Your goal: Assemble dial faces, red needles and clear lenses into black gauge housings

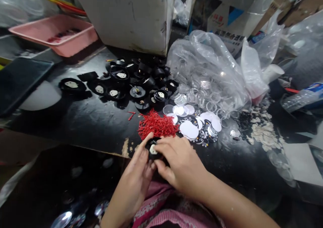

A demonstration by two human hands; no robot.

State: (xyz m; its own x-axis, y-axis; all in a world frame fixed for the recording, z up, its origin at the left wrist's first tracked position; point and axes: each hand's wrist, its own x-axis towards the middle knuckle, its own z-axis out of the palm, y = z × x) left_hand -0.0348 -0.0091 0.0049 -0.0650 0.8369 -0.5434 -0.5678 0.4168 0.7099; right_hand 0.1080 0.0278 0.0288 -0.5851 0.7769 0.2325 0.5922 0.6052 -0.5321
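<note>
My left hand (141,164) is closed around the side of a small black round housing (150,156), holding it just over the table's front edge. Inside the housing sits a white insert (152,149). Fingers of my right hand (180,157) press at that insert, with the thumb near the housing's lower rim; the hand covers part of the housing. Directly beyond my hands lies a heap of thin red plastic pieces (157,124). To its right are white discs (189,129), some overlapping printed dark discs.
Many black housings (121,74) are piled behind the red heap. A clear plastic bag (209,63) spills clear round covers (191,95). Pale scraps (263,130) lie at right. A pink tray (58,32) stands at back left, beside a large box (128,15).
</note>
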